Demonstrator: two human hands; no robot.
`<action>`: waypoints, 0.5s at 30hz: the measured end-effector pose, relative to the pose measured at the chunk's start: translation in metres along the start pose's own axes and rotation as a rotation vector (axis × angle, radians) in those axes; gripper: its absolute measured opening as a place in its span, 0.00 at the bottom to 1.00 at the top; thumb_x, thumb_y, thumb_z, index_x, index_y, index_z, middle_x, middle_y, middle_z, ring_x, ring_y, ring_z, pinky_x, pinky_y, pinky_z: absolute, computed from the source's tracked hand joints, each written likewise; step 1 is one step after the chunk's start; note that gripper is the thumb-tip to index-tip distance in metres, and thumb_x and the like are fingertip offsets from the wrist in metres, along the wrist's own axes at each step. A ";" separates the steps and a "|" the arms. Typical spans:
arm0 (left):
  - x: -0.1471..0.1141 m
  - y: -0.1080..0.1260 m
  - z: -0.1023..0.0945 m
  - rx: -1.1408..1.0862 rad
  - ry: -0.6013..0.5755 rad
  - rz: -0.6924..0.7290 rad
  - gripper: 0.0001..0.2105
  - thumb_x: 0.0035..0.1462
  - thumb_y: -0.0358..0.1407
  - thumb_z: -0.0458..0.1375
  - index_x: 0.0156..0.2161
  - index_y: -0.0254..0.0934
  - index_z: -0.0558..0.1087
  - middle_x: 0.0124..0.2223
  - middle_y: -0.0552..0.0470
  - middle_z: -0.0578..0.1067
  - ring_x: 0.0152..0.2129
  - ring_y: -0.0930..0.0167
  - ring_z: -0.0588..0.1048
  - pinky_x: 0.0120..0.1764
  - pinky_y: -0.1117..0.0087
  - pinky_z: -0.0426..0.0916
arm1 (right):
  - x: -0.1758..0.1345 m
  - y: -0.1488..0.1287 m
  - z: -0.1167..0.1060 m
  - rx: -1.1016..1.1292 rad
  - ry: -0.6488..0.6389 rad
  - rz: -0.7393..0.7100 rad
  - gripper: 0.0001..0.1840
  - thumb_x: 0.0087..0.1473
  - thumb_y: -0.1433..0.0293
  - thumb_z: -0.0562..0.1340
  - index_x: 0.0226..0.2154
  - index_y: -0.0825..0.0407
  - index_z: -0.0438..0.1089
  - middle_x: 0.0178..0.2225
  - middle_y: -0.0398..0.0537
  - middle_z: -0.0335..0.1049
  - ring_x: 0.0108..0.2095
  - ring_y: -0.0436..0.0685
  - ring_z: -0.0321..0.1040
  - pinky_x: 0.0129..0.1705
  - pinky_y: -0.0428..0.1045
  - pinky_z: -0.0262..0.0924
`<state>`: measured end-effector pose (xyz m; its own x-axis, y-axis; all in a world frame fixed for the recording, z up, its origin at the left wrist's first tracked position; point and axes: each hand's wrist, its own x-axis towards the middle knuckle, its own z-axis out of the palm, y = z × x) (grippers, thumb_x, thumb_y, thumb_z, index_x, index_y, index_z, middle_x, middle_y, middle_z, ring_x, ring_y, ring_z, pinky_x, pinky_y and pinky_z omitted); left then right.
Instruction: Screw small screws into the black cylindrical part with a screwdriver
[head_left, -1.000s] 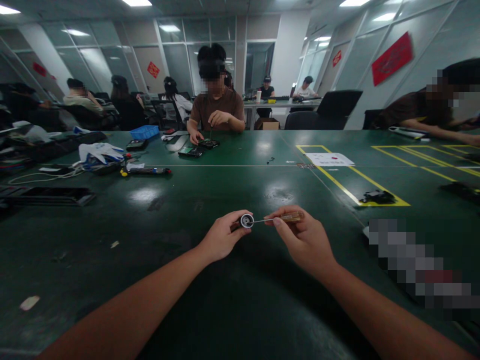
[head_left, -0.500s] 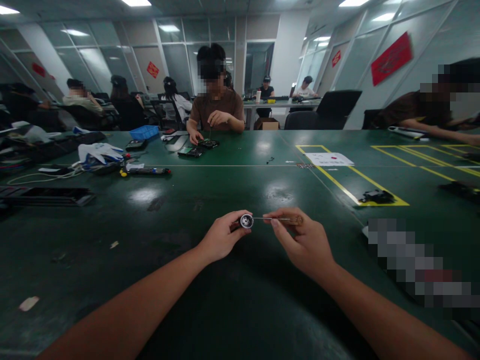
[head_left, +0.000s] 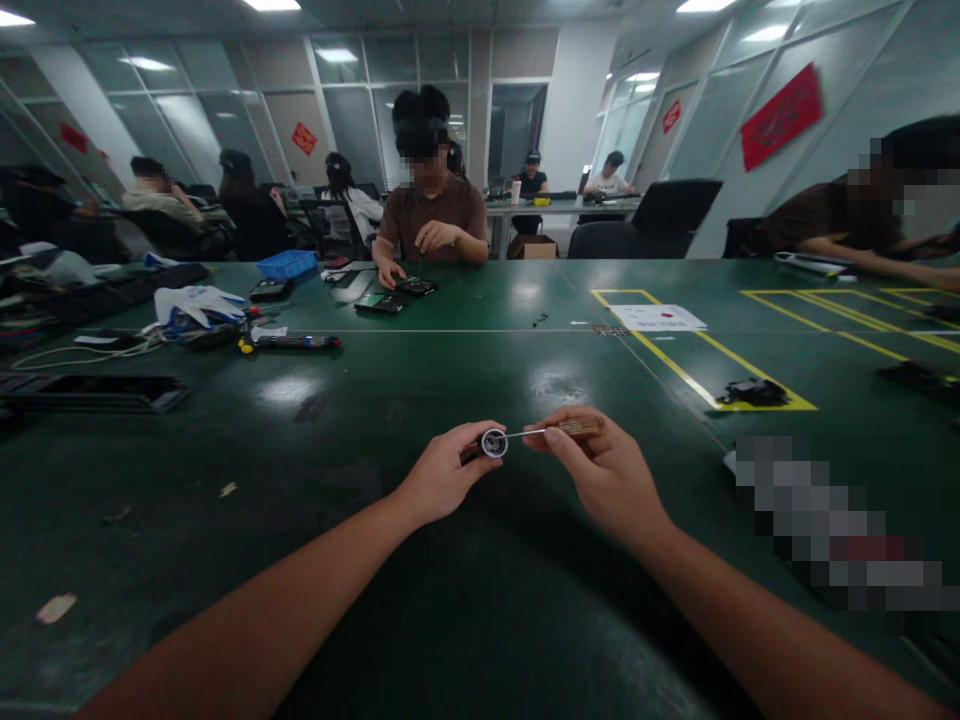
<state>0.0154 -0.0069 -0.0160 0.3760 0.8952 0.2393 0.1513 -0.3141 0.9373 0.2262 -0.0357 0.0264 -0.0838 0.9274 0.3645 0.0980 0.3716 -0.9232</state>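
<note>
My left hand (head_left: 444, 468) is closed around a short dark cylinder with a silver rim (head_left: 494, 444), its open round end turned toward me. Some small parts show inside the rim, too small to name. Between thumb and fingers my right hand (head_left: 609, 478) grips a screwdriver (head_left: 579, 428) by its brownish, see-through handle. The thin metal shaft points left, and its end reaches into the mouth of the cylinder. Whether the tip touches anything inside I cannot tell. Both hands are held above the green table (head_left: 420, 620).
White-and-blue gloves (head_left: 199, 308), a dark pen-like tool (head_left: 296, 343) and a blue basket (head_left: 288, 264) lie at the left. A white sheet (head_left: 658, 318) and a black part (head_left: 754, 392) are by yellow tape at the right. Across the table a person (head_left: 431, 220) handles small dark devices.
The screwdriver has tilted, its handle now higher and turned more into view, and its shaft end has moved from the rim's edge into the opening. My left hand stays nearly still.
</note>
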 end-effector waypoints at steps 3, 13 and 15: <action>0.000 0.002 0.000 0.009 0.001 -0.007 0.19 0.57 0.31 0.62 0.54 0.41 0.73 0.53 0.48 0.76 0.50 0.64 0.75 0.56 0.58 0.69 | 0.000 0.002 0.000 -0.013 -0.005 0.002 0.09 0.60 0.62 0.65 0.40 0.50 0.70 0.36 0.48 0.79 0.39 0.57 0.79 0.44 0.53 0.73; -0.001 0.001 -0.001 0.003 0.002 -0.005 0.19 0.57 0.31 0.62 0.54 0.42 0.74 0.53 0.49 0.76 0.50 0.64 0.75 0.57 0.58 0.68 | -0.003 -0.005 -0.002 -0.160 0.001 -0.036 0.07 0.61 0.63 0.63 0.39 0.50 0.70 0.35 0.49 0.79 0.37 0.58 0.78 0.39 0.51 0.71; 0.000 0.001 -0.001 0.002 0.002 -0.006 0.19 0.57 0.31 0.62 0.54 0.41 0.73 0.53 0.49 0.76 0.51 0.64 0.75 0.57 0.58 0.68 | -0.004 -0.008 -0.001 -0.214 0.007 -0.058 0.06 0.61 0.64 0.62 0.38 0.50 0.71 0.35 0.49 0.79 0.36 0.58 0.78 0.37 0.51 0.71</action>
<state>0.0146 -0.0074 -0.0148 0.3729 0.8978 0.2342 0.1551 -0.3092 0.9383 0.2272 -0.0423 0.0324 -0.0884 0.9042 0.4178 0.3012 0.4241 -0.8541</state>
